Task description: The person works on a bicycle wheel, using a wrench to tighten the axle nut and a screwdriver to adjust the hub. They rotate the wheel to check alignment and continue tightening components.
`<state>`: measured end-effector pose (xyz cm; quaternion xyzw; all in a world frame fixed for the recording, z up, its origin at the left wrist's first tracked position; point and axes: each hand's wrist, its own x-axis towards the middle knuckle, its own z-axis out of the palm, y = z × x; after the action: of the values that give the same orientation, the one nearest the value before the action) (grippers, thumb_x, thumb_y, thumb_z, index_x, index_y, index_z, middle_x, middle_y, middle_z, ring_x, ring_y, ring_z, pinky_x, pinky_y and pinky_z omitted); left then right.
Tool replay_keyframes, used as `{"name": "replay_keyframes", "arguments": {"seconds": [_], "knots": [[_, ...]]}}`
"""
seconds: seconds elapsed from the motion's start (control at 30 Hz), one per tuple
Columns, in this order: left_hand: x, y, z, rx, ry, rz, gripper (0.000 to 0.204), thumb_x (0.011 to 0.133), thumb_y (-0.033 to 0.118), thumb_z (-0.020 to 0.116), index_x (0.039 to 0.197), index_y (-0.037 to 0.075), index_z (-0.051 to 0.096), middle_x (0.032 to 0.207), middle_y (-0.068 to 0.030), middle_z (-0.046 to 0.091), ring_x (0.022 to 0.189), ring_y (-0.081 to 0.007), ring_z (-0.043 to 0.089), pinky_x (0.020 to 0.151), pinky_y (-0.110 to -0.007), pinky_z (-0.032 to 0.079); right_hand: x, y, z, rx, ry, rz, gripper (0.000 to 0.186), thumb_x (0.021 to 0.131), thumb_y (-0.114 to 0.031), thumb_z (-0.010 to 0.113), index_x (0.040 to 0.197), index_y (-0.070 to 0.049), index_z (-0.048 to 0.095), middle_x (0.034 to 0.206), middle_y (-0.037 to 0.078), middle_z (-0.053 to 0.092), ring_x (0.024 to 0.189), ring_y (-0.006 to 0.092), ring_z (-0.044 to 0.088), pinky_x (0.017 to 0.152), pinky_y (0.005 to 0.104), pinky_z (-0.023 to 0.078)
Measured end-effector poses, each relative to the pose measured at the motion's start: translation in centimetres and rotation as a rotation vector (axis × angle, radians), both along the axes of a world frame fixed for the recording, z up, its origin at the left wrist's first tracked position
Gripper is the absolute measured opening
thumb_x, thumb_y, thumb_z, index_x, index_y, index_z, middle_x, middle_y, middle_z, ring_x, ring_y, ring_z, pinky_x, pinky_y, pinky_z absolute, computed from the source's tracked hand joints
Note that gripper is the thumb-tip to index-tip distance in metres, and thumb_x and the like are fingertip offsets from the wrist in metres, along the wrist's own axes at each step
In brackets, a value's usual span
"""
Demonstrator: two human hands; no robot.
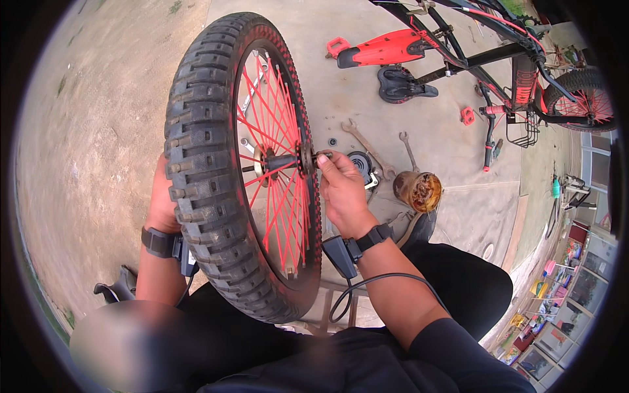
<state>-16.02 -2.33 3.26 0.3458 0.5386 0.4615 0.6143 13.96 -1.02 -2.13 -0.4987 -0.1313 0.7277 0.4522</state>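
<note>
A bicycle wheel [203, 124] with a knobby black tire and red spokes stands upright in front of me, close to my lap. My left hand [165, 200] is against the tire's left side, holding the wheel; its fingers are hidden behind the tire. At the hub's right end, the thumb and fingers of my right hand [344, 193] pinch the axle [316, 159]. Whether a small nut is also between those fingertips I cannot tell. The hub [283, 162] shows between the spokes, with a toothed sprocket [304, 159] on its right side.
Right of the wheel lie wrenches [367, 147], a round black part [359, 160] and a rusty can [419, 191]. Farther off, a bicycle frame [485, 62] rests upside down, its saddle [400, 85] near the concrete. Shelves with colourful goods [557, 288] line the right.
</note>
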Motion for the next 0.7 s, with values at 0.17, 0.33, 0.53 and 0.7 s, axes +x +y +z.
{"name": "replay_keyframes", "arguments": {"seconds": [0.17,0.33,0.53,0.7], "knots": [[2.6,-0.2,10.0,0.0,-0.372,0.41,0.095,0.091,0.079,0.046,0.138,-0.004,0.05,0.113,-0.0162,0.07,0.087,-0.0235,0.072,0.076,-0.036,0.062,-1.8,-0.6,-0.3,-0.015,-0.016,0.064,0.009,0.098,-0.007,0.067,0.107,-0.003,0.068,0.096,0.001,0.07,0.087,0.0084,0.062,0.079,0.0244,0.05],[-0.4,-1.6,10.7,0.023,-0.01,0.178,0.095,0.081,0.066,0.071,0.135,-0.009,0.049,0.109,-0.0216,0.068,0.08,-0.0244,0.072,0.072,-0.034,0.062,-4.4,-1.4,-1.6,0.153,-0.163,0.05,0.012,0.096,-0.007,0.07,0.107,-0.001,0.069,0.096,0.002,0.07,0.088,0.0086,0.062,0.084,0.0248,0.051],[-2.5,-3.6,10.0,-0.004,-0.072,0.217,0.086,0.077,0.045,0.079,0.135,-0.009,0.046,0.111,-0.0252,0.067,0.083,-0.0276,0.074,0.072,-0.036,0.064,-5.3,-1.3,-0.8,0.204,-0.206,0.127,0.015,0.097,-0.005,0.068,0.111,-0.001,0.068,0.103,0.003,0.069,0.094,0.0106,0.062,0.088,0.0259,0.049],[-5.0,-7.0,6.9,0.016,-0.204,0.239,0.084,0.08,0.038,0.078,0.138,-0.01,0.041,0.121,-0.0293,0.062,0.092,-0.0342,0.074,0.081,-0.043,0.065,-5.8,0.3,0.6,0.291,-0.467,0.282,0.015,0.096,-0.006,0.069,0.11,-0.001,0.068,0.1,0.002,0.07,0.09,0.0088,0.063,0.086,0.0256,0.051]]}}
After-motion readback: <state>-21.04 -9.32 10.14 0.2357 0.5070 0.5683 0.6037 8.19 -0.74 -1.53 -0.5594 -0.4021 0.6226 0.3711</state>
